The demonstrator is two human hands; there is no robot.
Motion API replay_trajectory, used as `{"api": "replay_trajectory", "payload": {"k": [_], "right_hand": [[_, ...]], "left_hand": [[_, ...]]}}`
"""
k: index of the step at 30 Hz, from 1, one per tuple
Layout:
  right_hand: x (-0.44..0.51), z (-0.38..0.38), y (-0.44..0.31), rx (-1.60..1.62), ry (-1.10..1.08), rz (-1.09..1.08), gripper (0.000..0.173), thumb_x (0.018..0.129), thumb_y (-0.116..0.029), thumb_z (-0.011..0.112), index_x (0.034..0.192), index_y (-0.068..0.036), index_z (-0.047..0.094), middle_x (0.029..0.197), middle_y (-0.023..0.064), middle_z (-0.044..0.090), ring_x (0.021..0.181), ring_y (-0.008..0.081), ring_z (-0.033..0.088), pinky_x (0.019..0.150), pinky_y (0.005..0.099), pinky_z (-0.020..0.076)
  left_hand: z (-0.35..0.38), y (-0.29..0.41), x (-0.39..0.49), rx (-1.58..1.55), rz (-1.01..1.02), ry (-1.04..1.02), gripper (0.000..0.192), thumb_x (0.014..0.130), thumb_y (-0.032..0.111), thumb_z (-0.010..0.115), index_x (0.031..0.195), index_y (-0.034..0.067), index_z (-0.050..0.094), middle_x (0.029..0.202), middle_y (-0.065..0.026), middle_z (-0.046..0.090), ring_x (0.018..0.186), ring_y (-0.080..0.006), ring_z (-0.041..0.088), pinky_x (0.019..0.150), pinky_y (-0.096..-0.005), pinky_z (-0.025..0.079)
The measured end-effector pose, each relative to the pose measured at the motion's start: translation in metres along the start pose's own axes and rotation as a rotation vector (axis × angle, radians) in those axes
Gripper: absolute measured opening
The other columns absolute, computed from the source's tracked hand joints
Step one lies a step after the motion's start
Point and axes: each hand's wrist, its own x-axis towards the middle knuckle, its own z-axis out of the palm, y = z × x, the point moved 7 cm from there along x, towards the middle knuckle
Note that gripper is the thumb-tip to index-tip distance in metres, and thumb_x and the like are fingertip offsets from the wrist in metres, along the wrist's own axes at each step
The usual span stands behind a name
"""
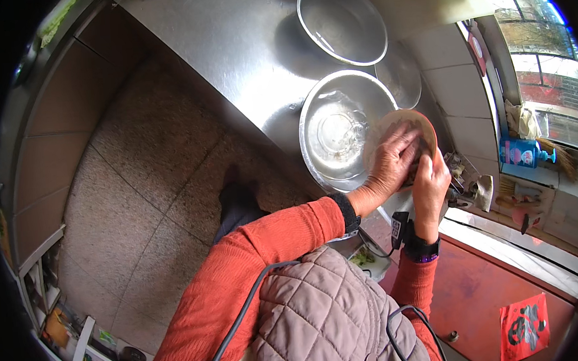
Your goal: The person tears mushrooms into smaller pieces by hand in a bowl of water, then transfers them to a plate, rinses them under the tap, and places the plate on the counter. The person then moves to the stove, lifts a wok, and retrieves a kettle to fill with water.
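A round tan bowl or plate with an orange-red rim [433,131] is tilted over the right edge of a steel basin [338,128] holding clear water. My left hand [396,156] lies on its inner face, slightly blurred; whether a cloth or anything else is under the fingers is hidden. From the right, my right hand [430,179] grips its lower edge, thumb side towards the other hand. A second steel basin [344,23] stands just beyond the first. Partly behind both is another round vessel [402,77].
The steel counter [221,50] ends in a straight edge above the tiled floor [145,179]. A blue pump bottle [519,153] lies along the window side near a brush [560,156]. A red cabinet top [473,278] is at lower right, and a tray with greens [363,257] sits below my wrists.
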Motion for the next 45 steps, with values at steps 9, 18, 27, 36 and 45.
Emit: {"api": "replay_trajectory", "payload": {"k": [9, 18, 27, 36, 45], "right_hand": [[-0.094, 0.063, 0.099, 1.337, -0.129, 0.793, 0.042, 0.097, -0.034, 0.051, 0.132, -0.011, 0.047, 0.121, 0.0008, 0.060, 0.103, 0.0132, 0.059, 0.082, 0.0276, 0.0504], [-0.107, 0.088, 0.067, 1.525, -0.226, 0.676, 0.049, 0.100, -0.036, 0.044, 0.139, -0.007, 0.036, 0.133, 0.0084, 0.051, 0.115, 0.0218, 0.056, 0.091, 0.0383, 0.0509], [-0.100, 0.093, 0.021, 1.372, -0.228, 0.593, 0.046, 0.101, -0.037, 0.040, 0.134, -0.005, 0.041, 0.125, 0.0098, 0.057, 0.107, 0.0194, 0.061, 0.082, 0.0334, 0.0560], [-0.114, 0.140, -0.031, 1.317, -0.308, 0.486, 0.048, 0.101, -0.038, 0.041, 0.137, -0.006, 0.038, 0.125, 0.0097, 0.055, 0.105, 0.0194, 0.061, 0.082, 0.0349, 0.0567], [-0.110, 0.181, -0.062, 1.377, -0.526, 0.481, 0.050, 0.100, -0.038, 0.042, 0.138, -0.007, 0.035, 0.125, 0.0099, 0.054, 0.106, 0.0197, 0.062, 0.080, 0.0359, 0.0579]], "left_hand": [[-0.019, 0.009, 0.026, -0.070, -0.184, -0.352, 0.032, 0.099, 0.024, 0.047, 0.116, 0.002, 0.061, 0.112, -0.0152, 0.064, 0.109, -0.0239, 0.058, 0.094, -0.0355, 0.045], [-0.052, 0.075, 0.015, 0.627, 0.138, -0.559, 0.032, 0.087, 0.007, 0.062, 0.118, -0.002, 0.060, 0.119, -0.0171, 0.060, 0.111, -0.0239, 0.058, 0.094, -0.0316, 0.046], [-0.085, 0.111, 0.014, 1.053, 0.276, -0.721, 0.045, 0.073, 0.028, 0.075, 0.113, 0.010, 0.064, 0.095, -0.0079, 0.064, 0.096, -0.0271, 0.058, 0.091, -0.0404, 0.043], [-0.148, 0.111, 0.013, 1.192, 0.227, -0.504, 0.034, 0.081, 0.025, 0.068, 0.112, 0.012, 0.064, 0.092, -0.0111, 0.064, 0.076, -0.0301, 0.064, 0.066, -0.0378, 0.053], [-0.193, 0.131, 0.027, 1.109, 0.124, -0.485, 0.030, 0.080, 0.006, 0.060, 0.109, 0.011, 0.065, 0.099, -0.0120, 0.063, 0.083, -0.0272, 0.064, 0.073, -0.0363, 0.052]]}}
